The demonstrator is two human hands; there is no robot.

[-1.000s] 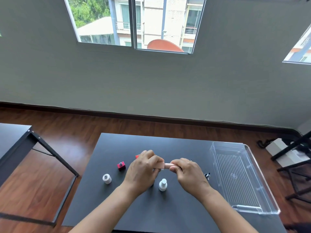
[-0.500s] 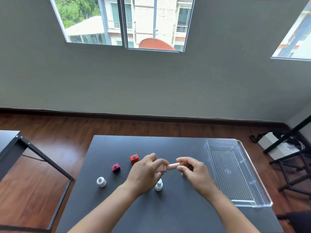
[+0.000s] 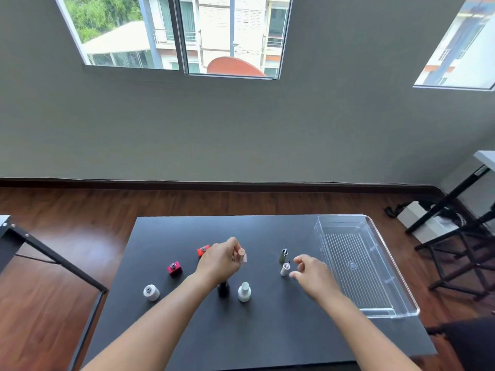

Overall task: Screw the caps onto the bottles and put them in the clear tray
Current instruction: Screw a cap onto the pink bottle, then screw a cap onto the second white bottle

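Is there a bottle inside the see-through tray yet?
No, the clear tray shows only its bare ribbed floor; the pink bottle is in the left hand, the others stand on the black table.

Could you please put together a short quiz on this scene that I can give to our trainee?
1. True or false: the clear tray holds no bottle yet.
2. What does the left hand grip? A) a pen B) the pink bottle C) nothing
3. Which cap is closest to the right hand?
Key: 1 true. 2 B. 3 the white cap, just beside its fingertips.
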